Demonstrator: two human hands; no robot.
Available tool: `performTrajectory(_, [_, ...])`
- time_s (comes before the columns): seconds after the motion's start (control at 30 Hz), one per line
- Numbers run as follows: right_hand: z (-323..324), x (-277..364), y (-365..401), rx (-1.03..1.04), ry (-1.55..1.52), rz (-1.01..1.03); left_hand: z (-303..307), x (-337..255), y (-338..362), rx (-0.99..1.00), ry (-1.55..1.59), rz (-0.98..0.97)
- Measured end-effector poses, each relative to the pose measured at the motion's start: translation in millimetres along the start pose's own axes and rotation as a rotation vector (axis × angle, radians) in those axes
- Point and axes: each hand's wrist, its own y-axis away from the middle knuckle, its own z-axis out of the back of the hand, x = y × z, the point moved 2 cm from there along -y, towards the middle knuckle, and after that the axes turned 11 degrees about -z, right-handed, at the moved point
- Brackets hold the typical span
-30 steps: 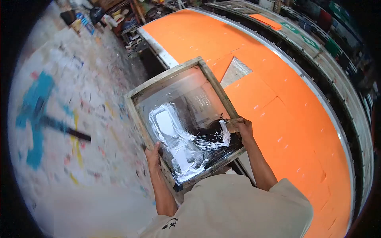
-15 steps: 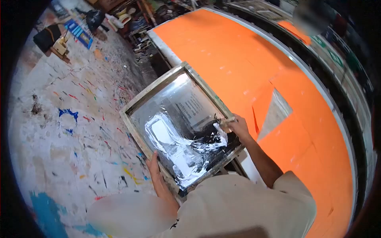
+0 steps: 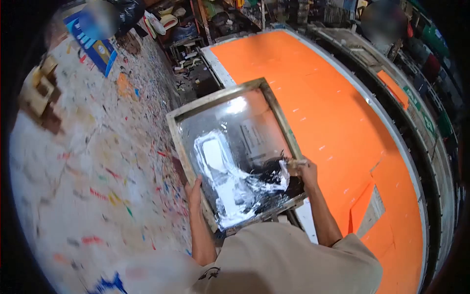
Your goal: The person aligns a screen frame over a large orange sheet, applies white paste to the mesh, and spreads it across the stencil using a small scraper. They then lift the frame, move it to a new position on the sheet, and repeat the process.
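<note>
A wooden-framed printing screen (image 3: 226, 134) is held tilted before my body. Thick white ink (image 3: 232, 193) is smeared over its lower half, beside a dark patch, and faint lettering shows on the mesh. My left hand (image 3: 194, 193) grips the frame's left side, thumb up on the rim and fingers partly hidden behind it. At the right side, my right hand (image 3: 308, 174) closes around a small tan-handled tool (image 3: 294, 167), perhaps a squeegee, right at the frame's edge. White ink lies against the tool's inner end.
Bright orange sheets (image 3: 318, 103) cover a long table on the right, with a torn gap (image 3: 373, 213) near me. To the left runs a paint-spotted wall (image 3: 98, 161) with a blue-and-yellow packet (image 3: 93, 46). Cluttered shelves (image 3: 215, 22) stand at the back.
My view has shifted, and the screen sits farther right in it. Both hands keep their holds on the frame and tool. The ink looks much the same.
</note>
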Motion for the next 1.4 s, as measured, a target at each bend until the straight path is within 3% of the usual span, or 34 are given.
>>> performTrajectory(0.07, [-25.7, 11.8, -31.3, -0.102, -0.014, -0.044, 1.9, -5.4, -53.1, 0.053, 0.012, 0.050])
performTrajectory(0.13, [-55.4, 40.1, -66.1, -0.034, -0.017, -0.077, -10.2, -12.3, -112.6, -0.128, -0.062, 0.110])
performTrajectory(0.2, [-96.4, 56.7, -116.7, -0.109, -0.026, -0.071, -23.2, -6.5, -182.0, -0.105, 0.042, 0.098])
performTrajectory(0.27, [-142.2, 60.9, -176.9, -0.088, 0.110, -0.032, -18.0, 23.0, -260.4, -0.091, 0.066, 0.086])
performTrajectory(0.3, [-172.9, 53.8, -181.2, -0.050, -0.016, 0.105, 2.8, 29.5, -275.1, -0.067, 0.177, -0.022])
performTrajectory(0.33, [-205.3, 70.4, -203.0, -0.071, -0.026, 0.104, -1.3, 29.8, -319.1, -0.044, 0.172, -0.021])
performTrajectory(0.4, [-273.9, 108.5, -245.8, 0.032, 0.019, 0.219, 11.6, 36.8, -384.7, -0.206, 0.115, 0.118])
performTrajectory(0.47, [-328.3, 113.9, -315.6, 0.122, 0.050, 0.182, 30.2, 50.2, -449.4, -0.137, 0.277, 0.185])
performTrajectory(0.5, [-358.8, 117.7, -343.9, 0.118, 0.057, 0.164, 40.0, 56.3, -482.0, -0.246, 0.167, 0.192])
performTrajectory(0.53, [-355.2, 133.0, -345.6, 0.102, 0.160, 0.100, 39.2, 35.9, -470.9, -0.361, 0.049, 0.187])
performTrajectory(0.6, [-400.0, 148.6, -395.6, 0.079, 0.287, 0.069, 38.6, 31.8, -511.2, -0.309, 0.167, 0.116])
performTrajectory(0.67, [-443.4, 154.0, -450.4, -0.037, 0.437, 0.122, 35.6, 31.9, -564.2, -0.319, 0.303, 0.206])
performTrajectory(0.7, [-463.0, 139.9, -488.7, -0.087, 0.449, 0.212, 38.3, 38.9, -590.8, -0.229, 0.374, 0.191])
performTrajectory(0.8, [-507.6, 155.1, -531.2, -0.033, 0.397, 0.288, 37.2, 32.4, -649.4, -0.246, 0.511, 0.161])
performTrajectory(0.83, [-537.8, 179.4, -535.8, 0.002, 0.310, 0.184, 43.3, 58.6, -700.4, -0.192, 0.554, 0.130])
performTrajectory(0.9, [-572.1, 189.5, -585.9, -0.054, 0.318, 0.230, 46.5, 75.3, -776.8, -0.241, 0.508, 0.115])
performTrajectory(0.93, [-583.5, 191.7, -605.8, -0.124, 0.340, 0.279, 39.9, 59.9, -807.3, -0.282, 0.475, 0.110])
performTrajectory(0.97, [-594.1, 191.8, -623.7, -0.240, 0.356, 0.197, 35.1, 41.2, -835.0, -0.255, 0.448, 0.201])
performTrajectory(1.0, [-575.0, 193.8, -622.6, -0.244, 0.316, 0.204, 6.1, -17.0, -817.3, -0.119, 0.617, 0.182])
performTrajectory(1.07, [-574.2, 225.3, -622.3, -0.177, 0.205, 0.180, -1.2, -9.5, -877.9, 0.005, 0.377, 0.191])
performTrajectory(1.13, [-575.9, 251.4, -628.9, -0.130, 0.049, 0.062, -34.1, -8.5, -942.2, -0.090, 0.072, -0.025])
performTrajectory(1.2, [-573.3, 253.9, -670.1, -0.139, -0.040, 0.041, -69.6, -11.9, -1007.6, -0.008, 0.127, -0.039])
performTrajectory(1.27, [-567.7, 246.5, -659.3, -0.323, -0.152, 0.064, -94.2, -16.7, -1047.1, 0.287, 0.139, -0.107])
performTrajectory(1.33, [-578.0, 266.5, -670.7, -0.345, -0.121, 0.034, -149.6, -33.6, -1094.4, 0.331, 0.179, -0.110])
performTrajectory(1.4, [-568.0, 265.7, -699.2, -0.594, -0.323, 0.072, -207.7, -26.1, -1161.7, 0.441, 0.109, -0.141])
